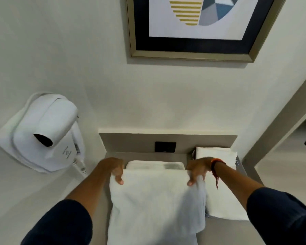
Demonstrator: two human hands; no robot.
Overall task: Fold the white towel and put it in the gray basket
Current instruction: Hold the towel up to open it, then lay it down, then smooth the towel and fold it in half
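Head view, looking down along both forearms toward a wall recess. Left hand (pixel 114 169) grips the upper left corner of the white towel (pixel 155 206), fingers curled over the edge with the thumb lying on the front face. Right hand (pixel 198 169) pinches the upper right corner in the same way; a red thread bracelet (pixel 215 167) circles its wrist, and dark blue sleeves (pixel 281 214) cover both upper forearms. White towel is held up by its top edge and hangs down as a broad, doubled panel between the two arms, its lower part running out of the bottom of the picture. Just behind its top edge lies a folded towel stack (pixel 155 165) on the gray shelf (pixel 145 154). To the right, touching the held towel's side, a second folded white towel (pixel 221 197) sits in the gray basket (pixel 238 163), of which only a dotted strip of rim shows. A black wall plate (pixel 165 146) is set in the recess's back panel. On the left wall hangs a white wall-mounted hair dryer (pixel 42 133) with its cord (pixel 79 167) trailing beside the left forearm. Above, a framed abstract print (pixel 198 27) hangs on the pale wall (pixel 95 59).
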